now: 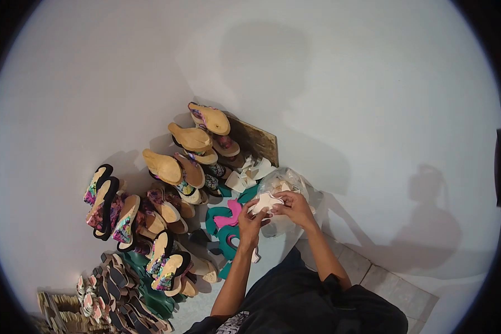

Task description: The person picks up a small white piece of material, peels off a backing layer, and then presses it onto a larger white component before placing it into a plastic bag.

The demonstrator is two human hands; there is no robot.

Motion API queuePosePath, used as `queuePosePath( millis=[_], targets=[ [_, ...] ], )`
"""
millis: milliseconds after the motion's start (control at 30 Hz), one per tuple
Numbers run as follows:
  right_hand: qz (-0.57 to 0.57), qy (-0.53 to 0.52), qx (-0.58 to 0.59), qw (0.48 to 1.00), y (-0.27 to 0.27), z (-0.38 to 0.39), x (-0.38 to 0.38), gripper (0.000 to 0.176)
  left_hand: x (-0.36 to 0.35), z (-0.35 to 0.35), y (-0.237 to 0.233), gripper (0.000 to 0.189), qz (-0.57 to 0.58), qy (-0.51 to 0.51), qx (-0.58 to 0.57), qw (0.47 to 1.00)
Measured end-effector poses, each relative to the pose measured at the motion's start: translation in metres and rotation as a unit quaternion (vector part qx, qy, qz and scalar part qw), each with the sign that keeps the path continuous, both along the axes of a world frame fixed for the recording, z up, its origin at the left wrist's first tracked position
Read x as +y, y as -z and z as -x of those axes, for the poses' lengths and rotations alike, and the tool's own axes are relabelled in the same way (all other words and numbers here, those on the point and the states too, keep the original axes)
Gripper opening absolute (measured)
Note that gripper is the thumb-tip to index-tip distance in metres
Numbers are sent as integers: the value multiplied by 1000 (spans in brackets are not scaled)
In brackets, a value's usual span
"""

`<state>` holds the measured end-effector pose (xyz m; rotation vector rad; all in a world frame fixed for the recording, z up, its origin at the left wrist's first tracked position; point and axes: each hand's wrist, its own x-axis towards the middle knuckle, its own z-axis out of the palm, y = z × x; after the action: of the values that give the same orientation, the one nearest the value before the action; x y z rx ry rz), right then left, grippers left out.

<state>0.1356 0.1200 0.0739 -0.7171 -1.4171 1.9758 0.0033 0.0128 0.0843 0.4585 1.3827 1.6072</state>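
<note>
Both my hands meet over a small white cut-out piece (266, 201). My left hand (251, 222) grips its lower left side. My right hand (296, 206) pinches its right edge. Just behind the hands lies a clear plastic bag (284, 179) with more pale pieces inside. Under my left hand, teal foam cut-outs (224, 234) and a pink one (228, 218) lie on the floor.
Sandals with tan soles (190, 138) lean in rows against the white wall, others with floral straps (122, 222) further left. Stacks of soles (103, 292) fill the lower left. A wooden board (259, 142) stands by the wall. Tiled floor (373, 278) shows at right.
</note>
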Motion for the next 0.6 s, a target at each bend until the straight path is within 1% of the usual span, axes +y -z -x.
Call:
queuePosePath(
  millis=[100, 167, 200, 267, 300, 333, 367, 400, 433, 500, 533, 600],
  targets=[
    [-6, 6, 8, 1000, 3, -1, 0, 38, 3, -4, 7, 38, -7, -12, 31, 999],
    [2, -15, -48, 999, -5, -7, 4, 34, 4, -4, 13, 38, 1, -11, 43, 999],
    [6, -12, -52, 999, 3, -11, 9, 34, 4, -4, 18, 38, 4, -14, 54, 998],
    [-42, 62, -146, 987, 38, -18, 25, 26, 0, -1, 28, 37, 22, -12, 45, 999],
    [-40, 63, -150, 986, 63, -22, 31, 26, -2, 1, 35, 36, 37, -13, 42, 998],
    [-147, 98, -223, 959, 92, -25, 35, 27, -4, 3, 43, 35, 46, -11, 41, 998],
    [-252, 129, -290, 914, 110, -27, 35, 28, -5, 3, 51, 35, 46, -11, 38, 998],
    [-227, 140, -280, 922, 112, -24, 29, 27, -6, 2, 55, 35, 55, -12, 32, 998],
    [-227, 138, -281, 922, 113, -22, 24, 27, -7, 2, 58, 35, 64, -15, 27, 997],
    [-310, 129, -392, 857, 114, -14, 16, 31, -9, 1, 63, 35, 72, -8, 26, 997],
    [-311, 128, -392, 856, 113, -8, 16, 31, -9, 1, 64, 35, 78, 0, 26, 997],
    [-307, 182, -462, 812, 110, 6, 15, 43, -9, 2, 65, 35, 84, 0, 23, 996]
  ],
)
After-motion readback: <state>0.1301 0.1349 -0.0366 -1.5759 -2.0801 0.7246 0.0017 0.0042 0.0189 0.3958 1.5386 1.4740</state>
